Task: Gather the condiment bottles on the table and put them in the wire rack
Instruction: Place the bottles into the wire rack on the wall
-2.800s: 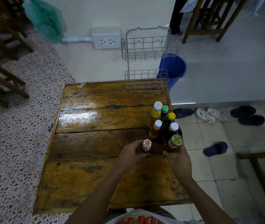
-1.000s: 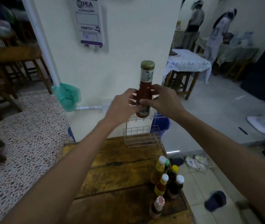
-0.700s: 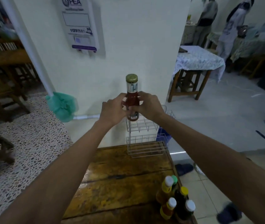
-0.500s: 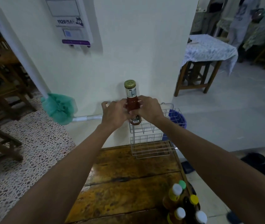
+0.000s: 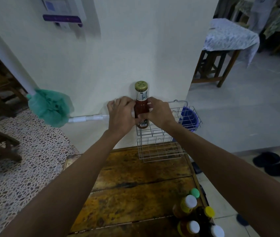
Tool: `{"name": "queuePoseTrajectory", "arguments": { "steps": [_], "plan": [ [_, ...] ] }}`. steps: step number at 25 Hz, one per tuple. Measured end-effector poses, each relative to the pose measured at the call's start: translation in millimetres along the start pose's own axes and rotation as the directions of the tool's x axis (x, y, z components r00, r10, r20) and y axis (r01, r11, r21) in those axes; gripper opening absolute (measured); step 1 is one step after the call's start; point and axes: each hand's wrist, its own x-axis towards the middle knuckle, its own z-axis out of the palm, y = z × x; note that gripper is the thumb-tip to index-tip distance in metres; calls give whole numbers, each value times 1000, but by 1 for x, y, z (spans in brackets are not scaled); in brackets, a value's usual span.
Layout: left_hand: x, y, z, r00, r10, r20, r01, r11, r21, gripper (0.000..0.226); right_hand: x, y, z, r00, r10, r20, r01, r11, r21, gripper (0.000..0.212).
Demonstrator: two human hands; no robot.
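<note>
Both hands hold a red sauce bottle [image 5: 141, 106] with a gold cap, upright, at the left end of the wire rack's [image 5: 159, 147] upper tier. My left hand [image 5: 121, 117] wraps its left side and my right hand [image 5: 158, 112] its right side. The bottle's base sits at the level of the upper basket's floor; whether it rests there I cannot tell. The two-tier rack stands at the far edge of the wooden table [image 5: 135, 194], against the wall. Several other condiment bottles [image 5: 192, 214] stand clustered at the table's near right corner.
A blue bucket [image 5: 189, 118] sits on the floor behind the rack. A green bag [image 5: 50, 108] hangs on a white pipe at left. Wooden chairs are at far left, a cloth-covered table [image 5: 228, 36] at back right, dark slippers [image 5: 272, 164] on the floor at right.
Both hands picked the gold-capped bottle out of the cluster, raised it, then lowered it into the left end of the rack's upper tier. The view tilted back down toward the table.
</note>
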Motion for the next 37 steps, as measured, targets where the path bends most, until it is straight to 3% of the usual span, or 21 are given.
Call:
{"name": "queuePoseTrajectory", "arguments": {
  "steps": [17, 20, 25, 27, 30, 33, 37],
  "plan": [
    [-13, 5, 2, 999, -30, -26, 32, 998, 57, 66, -15, 1, 3, 1000, 15, 6, -16, 999, 45, 72],
    [-29, 10, -2, 999, -51, -13, 52, 998, 25, 75, -33, 0, -13, 1000, 8, -2, -8, 999, 34, 72],
    [-89, 30, -8, 999, -24, -27, 24, 1000, 1, 69, -103, 16, -46, 999, -33, -29, 32, 999, -38, 63],
    [-120, 44, -8, 999, -39, 27, 41, 997, -64, 65, -141, 33, -55, 1000, -14, -20, 14, 999, -36, 57],
    [-172, 71, 2, 971, -13, 237, 64, 976, -207, 56, -195, 59, -66, 1000, 10, 19, -8, 997, -83, 44],
    [-220, 97, 28, 879, -7, 477, 168, 941, -295, 59, -239, 77, -73, 986, 26, 162, 1, 986, -169, 33],
    [-248, 126, 60, 719, 30, 694, 260, 915, -309, 68, -267, 104, -54, 948, 14, 319, 137, 885, -445, 43]
  ]
}}
